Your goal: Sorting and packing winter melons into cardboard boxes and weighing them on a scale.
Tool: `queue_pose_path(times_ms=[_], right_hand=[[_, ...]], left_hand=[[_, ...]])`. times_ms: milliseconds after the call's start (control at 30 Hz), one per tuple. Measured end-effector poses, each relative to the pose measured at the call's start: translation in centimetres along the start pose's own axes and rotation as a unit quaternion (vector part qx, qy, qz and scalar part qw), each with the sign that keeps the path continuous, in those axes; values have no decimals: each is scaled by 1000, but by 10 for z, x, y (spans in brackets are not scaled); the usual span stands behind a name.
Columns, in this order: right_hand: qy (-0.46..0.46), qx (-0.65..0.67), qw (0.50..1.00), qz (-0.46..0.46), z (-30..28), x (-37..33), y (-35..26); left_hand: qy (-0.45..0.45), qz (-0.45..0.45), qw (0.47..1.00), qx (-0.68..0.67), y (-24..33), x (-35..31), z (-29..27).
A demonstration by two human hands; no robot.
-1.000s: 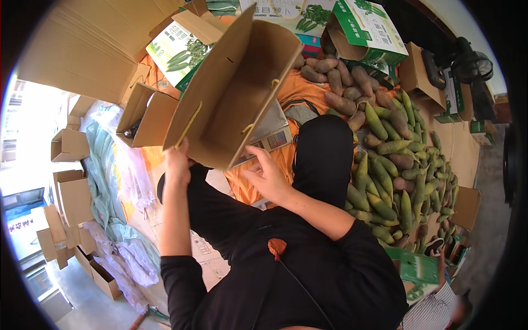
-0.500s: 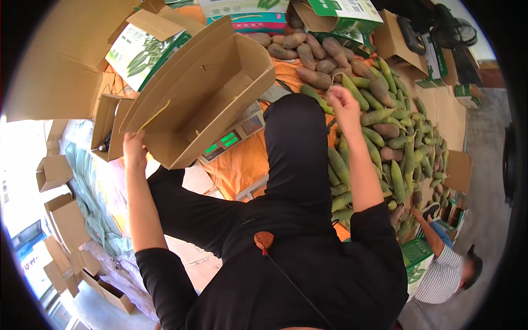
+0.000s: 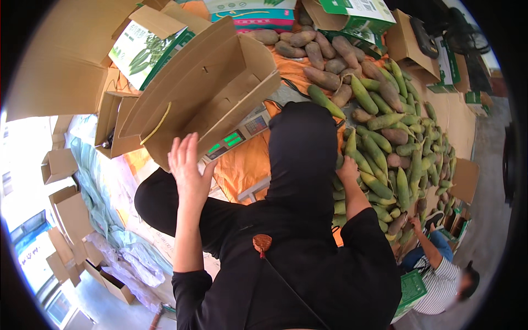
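An open cardboard box (image 3: 220, 82) sits tilted on a digital scale (image 3: 225, 142) with a lit green display. My left hand (image 3: 187, 165) is open, its fingers spread beside the box's near edge. On my right, my right hand (image 3: 348, 171) is closed low in the pile of green radishes (image 3: 379, 143), right by my knee. Its fingers are curled at a green radish (image 3: 339, 161) that shows only in part; the fingertips are hidden. A yellow cord handle (image 3: 157, 125) hangs on the box's left flap.
Brownish, soil-covered radishes (image 3: 324, 77) lie beyond my knee on an orange sheet (image 3: 242, 175). Printed cartons (image 3: 148, 52) stand at the far left and far right. A co-worker in a striped shirt (image 3: 440, 283) reaches into the pile at the lower right.
My left hand has let go of the box's left flap and moved right, with its fingers spread. My right hand has come down toward me, from the brownish radishes to the green ones.
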State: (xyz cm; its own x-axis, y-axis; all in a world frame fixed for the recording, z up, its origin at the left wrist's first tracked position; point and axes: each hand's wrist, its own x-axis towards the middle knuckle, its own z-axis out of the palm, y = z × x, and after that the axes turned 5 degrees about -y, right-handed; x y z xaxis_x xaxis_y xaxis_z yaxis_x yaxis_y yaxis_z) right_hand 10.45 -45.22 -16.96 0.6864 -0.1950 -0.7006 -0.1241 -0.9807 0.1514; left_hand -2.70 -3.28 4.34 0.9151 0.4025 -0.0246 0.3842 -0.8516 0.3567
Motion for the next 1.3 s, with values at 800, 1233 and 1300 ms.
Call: queue_pose_path(times_ms=[800,1233,1300], right_hand=[[341,228,813,-413,-253,-60,-92],[148,58,667,-728,-236,-186,-323],[138,13,682,-718,-219,-190,-346]], left_hand=[[-5,-51,993,109,-39,24,26],[7,-29,993,112,-46,21,30],[11,-29,993,113,-47,18,31]])
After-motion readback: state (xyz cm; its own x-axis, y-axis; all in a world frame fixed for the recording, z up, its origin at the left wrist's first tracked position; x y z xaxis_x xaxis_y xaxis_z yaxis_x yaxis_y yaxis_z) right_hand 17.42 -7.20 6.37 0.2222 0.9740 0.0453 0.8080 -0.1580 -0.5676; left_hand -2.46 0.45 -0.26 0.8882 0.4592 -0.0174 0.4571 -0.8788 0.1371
